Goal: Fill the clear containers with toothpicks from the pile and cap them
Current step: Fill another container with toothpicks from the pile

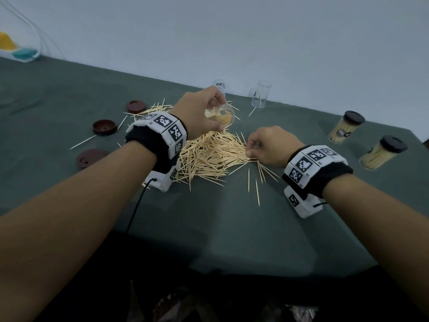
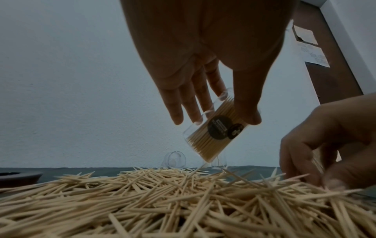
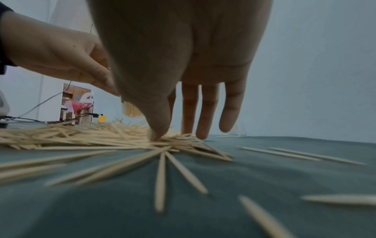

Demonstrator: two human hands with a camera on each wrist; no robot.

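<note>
Green cloth (image 1: pixel 69 89) bears slender wooden toothpicks (image 1: pixel 209 152), cylindrical clear container (image 1: pixel 220 116).

I see the heap of loose wooden toothpicks (image 1: pixel 209 154) mid-table; three round brown lids (image 1: pixel 105 127) to its left, two capped toothpick-filled clear jars (image 1: pixel 346 127) far right, an empty clear plastic jar (image 1: pixel 261 94) behind the heap.

Dark green cloth (image 1: pixel 69 94) spread over the table, meeting a pale wall (image 1: pixel 232 31) at the far edge. Yellow-and-teal object (image 1: pixel 14 48) at far left beside thin white cables (image 1: pixel 34 31). Brown door frame (image 2: pixel 325 67) at right.
</note>
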